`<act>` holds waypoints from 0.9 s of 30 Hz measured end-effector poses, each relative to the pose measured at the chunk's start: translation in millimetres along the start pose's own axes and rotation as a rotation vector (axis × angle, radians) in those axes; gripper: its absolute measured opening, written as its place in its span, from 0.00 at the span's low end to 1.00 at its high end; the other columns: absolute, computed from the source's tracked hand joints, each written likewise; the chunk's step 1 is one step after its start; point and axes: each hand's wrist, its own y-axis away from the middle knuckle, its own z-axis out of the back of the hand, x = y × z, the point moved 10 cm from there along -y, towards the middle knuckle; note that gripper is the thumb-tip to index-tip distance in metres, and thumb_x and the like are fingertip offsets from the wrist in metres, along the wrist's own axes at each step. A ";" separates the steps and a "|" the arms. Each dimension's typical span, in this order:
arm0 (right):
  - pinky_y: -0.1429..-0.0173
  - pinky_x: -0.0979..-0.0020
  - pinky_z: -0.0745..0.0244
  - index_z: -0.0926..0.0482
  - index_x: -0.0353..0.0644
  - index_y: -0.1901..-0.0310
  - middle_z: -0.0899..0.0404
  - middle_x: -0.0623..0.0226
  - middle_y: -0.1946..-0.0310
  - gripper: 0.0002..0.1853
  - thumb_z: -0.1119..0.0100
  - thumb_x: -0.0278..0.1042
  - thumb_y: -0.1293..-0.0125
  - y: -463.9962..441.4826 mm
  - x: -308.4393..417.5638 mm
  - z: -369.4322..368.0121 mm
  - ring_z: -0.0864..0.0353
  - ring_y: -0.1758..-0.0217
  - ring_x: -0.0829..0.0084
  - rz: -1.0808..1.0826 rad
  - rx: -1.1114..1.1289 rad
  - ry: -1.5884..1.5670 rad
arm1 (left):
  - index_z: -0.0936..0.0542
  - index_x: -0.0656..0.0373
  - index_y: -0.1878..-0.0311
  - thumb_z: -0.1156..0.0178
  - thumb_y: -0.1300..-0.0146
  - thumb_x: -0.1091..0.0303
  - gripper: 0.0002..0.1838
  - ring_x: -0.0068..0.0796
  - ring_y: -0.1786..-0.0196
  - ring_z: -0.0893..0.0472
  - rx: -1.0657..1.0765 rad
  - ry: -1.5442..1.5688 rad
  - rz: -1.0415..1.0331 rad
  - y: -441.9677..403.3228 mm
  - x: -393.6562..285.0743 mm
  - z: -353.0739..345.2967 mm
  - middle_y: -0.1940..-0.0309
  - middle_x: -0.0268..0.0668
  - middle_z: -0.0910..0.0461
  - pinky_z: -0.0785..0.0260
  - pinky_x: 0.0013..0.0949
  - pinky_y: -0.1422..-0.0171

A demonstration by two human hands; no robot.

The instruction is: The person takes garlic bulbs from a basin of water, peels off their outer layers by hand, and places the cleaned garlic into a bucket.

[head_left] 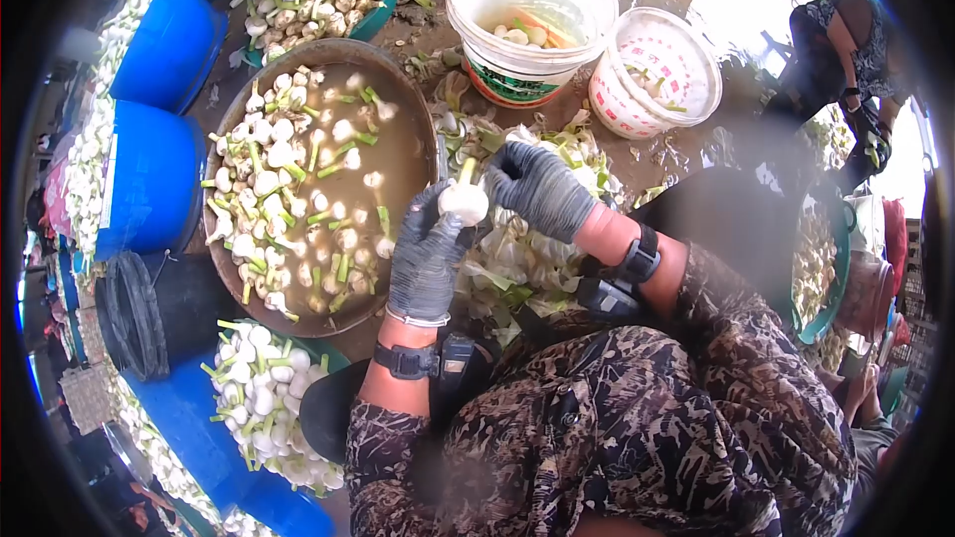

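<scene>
My left hand (pixel 426 257), in a grey glove, grips a white garlic bulb (pixel 464 204) with a short green stem pointing up. Just right of the bulb is my right hand (pixel 545 191), also gloved in grey, its fingers curled closed. Whatever those fingers may pinch is hidden. On the left stands a wide round basin (pixel 430 124) of murky water, where many garlic bulbs (pixel 282 154) with cut green stems float or lie heaped. Beneath my hands spreads a pile of peeled garlic skins and leaves (pixel 522 268).
Beyond the skins stand a white bucket (pixel 537 53) and a smaller white tub (pixel 652 117). Peeled garlic (pixel 264 388) is heaped at lower left, near a black bucket (pixel 134 313) and blue tubs (pixel 149 179). Another person (pixel 846 50) bends at upper right.
</scene>
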 end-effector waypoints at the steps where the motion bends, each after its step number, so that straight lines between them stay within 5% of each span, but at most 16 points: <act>1: 0.60 0.58 0.24 0.21 0.39 0.66 0.19 0.50 0.71 0.08 0.40 0.34 0.41 -7.1 -14.0 13.9 0.20 0.67 0.50 -0.008 -0.109 0.063 | 0.32 0.61 0.36 0.42 0.32 0.68 0.23 0.34 0.48 0.22 0.025 0.036 0.001 0.9 -0.9 -1.1 0.48 0.42 0.24 0.26 0.40 0.40; 4: 0.56 0.58 0.24 0.21 0.39 0.61 0.19 0.51 0.68 0.09 0.39 0.34 0.40 -20.3 -26.8 54.2 0.19 0.62 0.50 -0.014 -0.265 0.500 | 0.33 0.60 0.34 0.43 0.32 0.67 0.24 0.37 0.50 0.21 0.075 0.376 0.087 1.7 3.6 -6.3 0.50 0.43 0.24 0.26 0.44 0.41; 6: 0.53 0.57 0.26 0.21 0.40 0.60 0.19 0.52 0.63 0.10 0.37 0.33 0.41 -7.1 8.9 60.3 0.21 0.58 0.50 0.238 -0.375 0.343 | 0.32 0.61 0.34 0.43 0.33 0.68 0.25 0.35 0.52 0.22 0.079 0.554 0.136 -2.6 12.4 -0.9 0.50 0.42 0.24 0.26 0.44 0.42; 8: 0.49 0.57 0.29 0.21 0.41 0.60 0.20 0.56 0.60 0.11 0.36 0.31 0.44 8.3 63.0 41.2 0.23 0.54 0.52 0.487 -0.259 0.411 | 0.30 0.61 0.37 0.43 0.34 0.67 0.23 0.30 0.55 0.23 0.084 0.606 0.152 -0.9 8.1 -9.4 0.52 0.38 0.25 0.27 0.38 0.45; 11: 0.51 0.58 0.32 0.23 0.46 0.68 0.23 0.63 0.67 0.07 0.36 0.29 0.50 23.9 95.3 2.1 0.26 0.58 0.57 0.656 -0.023 0.519 | 0.25 0.56 0.47 0.45 0.34 0.62 0.14 0.19 0.57 0.27 0.164 0.131 0.128 -3.0 6.6 -19.5 0.59 0.27 0.25 0.30 0.28 0.48; 13: 0.55 0.58 0.32 0.24 0.44 0.70 0.25 0.63 0.73 0.06 0.36 0.28 0.51 25.2 91.7 -2.5 0.26 0.65 0.56 0.607 -0.065 0.507 | 0.27 0.56 0.40 0.41 0.32 0.56 0.22 0.17 0.59 0.29 0.095 -0.230 0.022 10.8 -41.1 -27.4 0.59 0.24 0.27 0.33 0.26 0.49; 15: 0.57 0.56 0.31 0.24 0.45 0.71 0.25 0.61 0.73 0.07 0.35 0.27 0.52 28.3 91.7 -3.7 0.25 0.65 0.56 0.621 -0.069 0.487 | 0.32 0.57 0.33 0.39 0.33 0.55 0.29 0.16 0.55 0.27 0.154 0.226 0.139 8.1 2.4 -24.2 0.53 0.26 0.27 0.28 0.26 0.47; 18: 0.58 0.57 0.29 0.23 0.44 0.72 0.23 0.60 0.73 0.06 0.35 0.26 0.52 30.0 87.1 -4.5 0.24 0.66 0.55 0.587 -0.063 0.505 | 0.34 0.59 0.32 0.40 0.33 0.55 0.31 0.17 0.51 0.26 0.255 0.112 0.150 5.4 13.0 -24.8 0.48 0.29 0.27 0.26 0.28 0.45; 22: 0.61 0.60 0.26 0.21 0.43 0.71 0.19 0.55 0.73 0.04 0.36 0.25 0.49 27.4 64.1 -2.3 0.21 0.69 0.54 0.334 -0.031 0.297 | 0.35 0.59 0.31 0.43 0.31 0.59 0.28 0.16 0.54 0.29 0.316 0.012 0.116 2.0 18.2 -27.8 0.53 0.27 0.29 0.30 0.25 0.46; 24: 0.62 0.65 0.25 0.20 0.39 0.68 0.19 0.55 0.73 0.03 0.37 0.25 0.45 26.3 50.7 -3.0 0.19 0.71 0.61 0.304 -0.001 0.303 | 0.36 0.59 0.31 0.44 0.30 0.60 0.28 0.15 0.55 0.30 0.343 -0.088 0.073 3.4 13.6 -30.4 0.55 0.26 0.30 0.31 0.24 0.47; 26: 0.61 0.68 0.25 0.20 0.36 0.65 0.18 0.58 0.73 0.04 0.39 0.26 0.41 17.9 1.7 -13.9 0.20 0.70 0.70 0.045 0.155 0.109 | 0.36 0.59 0.30 0.47 0.29 0.63 0.26 0.14 0.56 0.32 0.401 -0.324 -0.004 7.0 2.4 -41.3 0.58 0.25 0.32 0.33 0.23 0.47; 27: 0.60 0.70 0.25 0.21 0.33 0.61 0.18 0.62 0.72 0.06 0.39 0.27 0.38 19.6 -2.2 -16.5 0.22 0.68 0.76 -0.016 0.199 -0.024 | 0.38 0.59 0.29 0.47 0.30 0.65 0.27 0.17 0.52 0.31 0.411 -0.233 0.130 7.3 15.8 -39.8 0.54 0.27 0.30 0.34 0.24 0.43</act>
